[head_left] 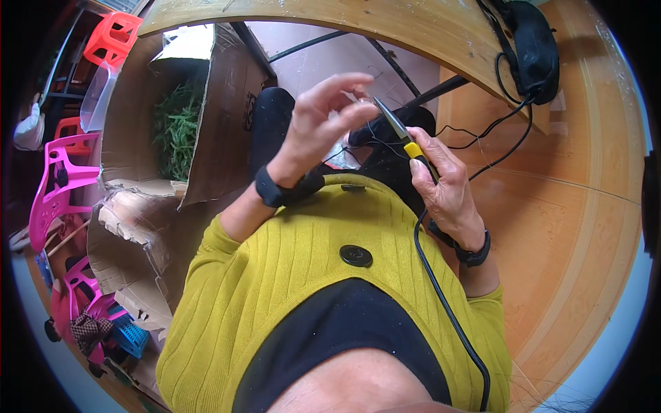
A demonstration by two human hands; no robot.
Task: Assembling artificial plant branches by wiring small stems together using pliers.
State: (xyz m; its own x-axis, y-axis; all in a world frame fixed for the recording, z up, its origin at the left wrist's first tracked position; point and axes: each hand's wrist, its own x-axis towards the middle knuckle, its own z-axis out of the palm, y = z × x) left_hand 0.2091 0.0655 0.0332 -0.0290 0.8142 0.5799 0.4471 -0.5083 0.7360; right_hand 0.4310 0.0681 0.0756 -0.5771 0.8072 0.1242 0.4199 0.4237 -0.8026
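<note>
My right hand (444, 180) is wrapped around the yellow-and-black handles of a pair of pliers (395, 121), whose narrow metal jaws point up and to the left. Close to the jaw tips is my left hand (325, 113), with its fingers curled and the thumb brought toward the forefinger. Slight blur and the small size hide what sits between those fingertips. Thin dark wire (385, 143) runs below the pliers, over my dark-trousered lap. Both wrists wear black bands.
A cardboard box (224, 113) holding green sprigs (177, 131) stands at my left. A wooden tabletop (413, 24) spans the far side, with a black pouch (537, 51) and cables on its right. Pink chairs (65, 182) and a red stool (112, 38) lie further left. A black cable (441, 292) crosses my chest.
</note>
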